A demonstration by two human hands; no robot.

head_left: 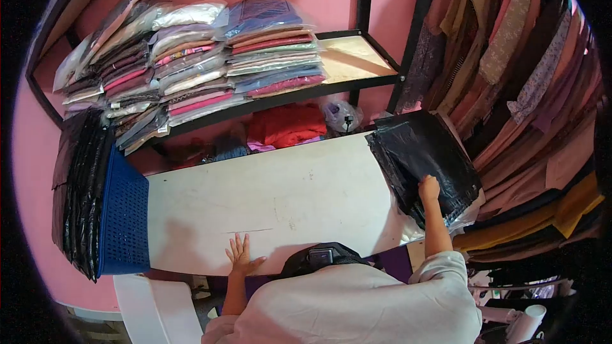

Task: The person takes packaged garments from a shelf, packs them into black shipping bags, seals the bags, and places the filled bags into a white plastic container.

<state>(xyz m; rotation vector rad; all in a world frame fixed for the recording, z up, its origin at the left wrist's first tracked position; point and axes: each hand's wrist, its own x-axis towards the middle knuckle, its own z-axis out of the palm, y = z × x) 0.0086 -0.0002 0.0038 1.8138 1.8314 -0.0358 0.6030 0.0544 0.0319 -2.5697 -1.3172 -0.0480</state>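
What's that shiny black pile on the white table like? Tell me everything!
The black pile is made of flat, shiny sheets that look like thin plastic, perhaps bags, with creases and uneven edges. It lies slightly turned at the right end of the white table, with clear plastic peeking out along its near edge. The right grip is closed against its top; whether it pinches a sheet is unclear.

Right hand clenched on black plastic bags, left hand splayed on white tabletop.
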